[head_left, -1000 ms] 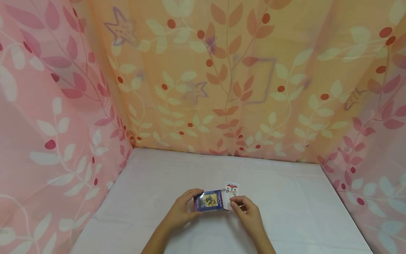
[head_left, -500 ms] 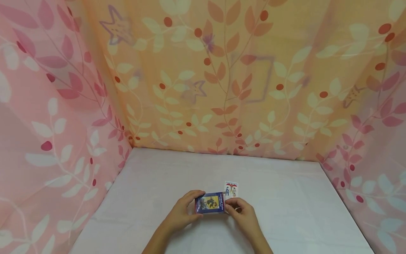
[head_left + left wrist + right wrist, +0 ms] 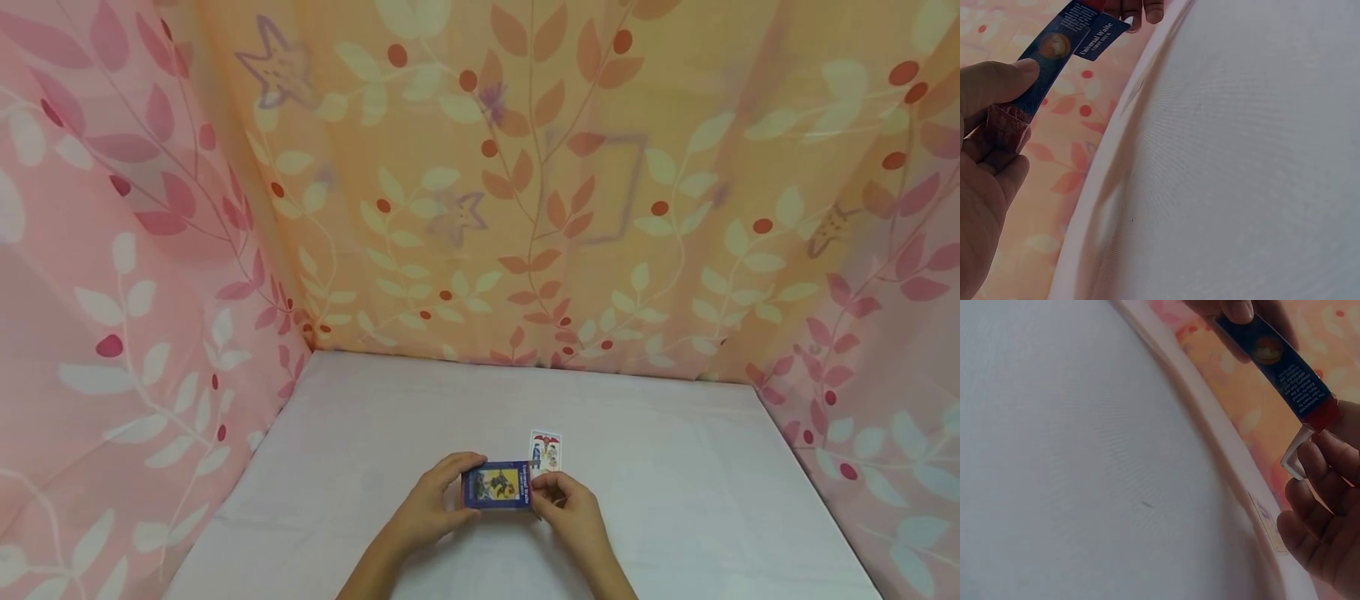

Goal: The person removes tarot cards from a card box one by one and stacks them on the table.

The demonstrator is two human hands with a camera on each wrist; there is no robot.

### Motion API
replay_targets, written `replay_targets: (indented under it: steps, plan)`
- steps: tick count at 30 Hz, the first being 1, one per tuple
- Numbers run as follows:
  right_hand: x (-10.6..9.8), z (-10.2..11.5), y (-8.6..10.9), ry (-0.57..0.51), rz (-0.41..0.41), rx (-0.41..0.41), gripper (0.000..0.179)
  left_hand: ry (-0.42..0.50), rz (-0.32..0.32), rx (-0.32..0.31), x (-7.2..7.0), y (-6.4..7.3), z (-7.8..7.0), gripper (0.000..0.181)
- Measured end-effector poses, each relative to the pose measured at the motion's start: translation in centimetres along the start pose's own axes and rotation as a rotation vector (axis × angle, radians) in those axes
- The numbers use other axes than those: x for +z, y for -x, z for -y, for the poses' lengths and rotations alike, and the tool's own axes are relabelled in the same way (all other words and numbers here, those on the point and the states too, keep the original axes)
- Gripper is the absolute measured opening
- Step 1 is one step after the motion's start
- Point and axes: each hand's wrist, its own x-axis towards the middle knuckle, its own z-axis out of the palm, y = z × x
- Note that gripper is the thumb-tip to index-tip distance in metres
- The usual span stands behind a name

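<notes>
Above the table, in the head view, both hands are at a blue tarot card box [image 3: 497, 486] with a yellow picture on its front. My left hand [image 3: 431, 504] grips its left end, thumb on the near side and fingers on the far side. At the right end, my right hand [image 3: 573, 512] pinches the box with thumb and forefinger. An opened end flap [image 3: 1094, 40] printed "Universal Waite" sticks out beside the right fingers in the left wrist view; its pale inner face [image 3: 1297, 453] shows in the right wrist view. Just behind the box lies a tarot card [image 3: 546, 448] with a red-winged figure.
A white cloth covers the table [image 3: 660, 450]. Patterned curtains stand around it: yellow-orange [image 3: 450, 250] at the back and pink on the left [image 3: 135, 292] and right [image 3: 892, 358].
My right hand has come left onto the box's end; the white inner flap seen a second ago no longer shows in the head view. The box has turned level and sunk slightly.
</notes>
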Motion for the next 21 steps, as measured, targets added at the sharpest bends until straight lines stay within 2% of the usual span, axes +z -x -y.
replay_targets:
  steps: [6, 17, 21]
  plan:
    - [0.12, -0.09, 0.15, 0.0, 0.002, 0.0, 0.015, 0.003, 0.011, -0.015, 0.1, 0.08, -0.05, 0.083]
    - [0.21, -0.46, 0.02, 0.01, 0.021, 0.0, 0.014, 0.009, -0.003, -0.011, 0.39, 0.19, 0.25, 0.083]
    - [0.21, -0.61, -0.03, 0.005, 0.004, -0.004, 0.013, 0.01, -0.008, 0.0, 0.32, 0.06, 0.21, 0.083]
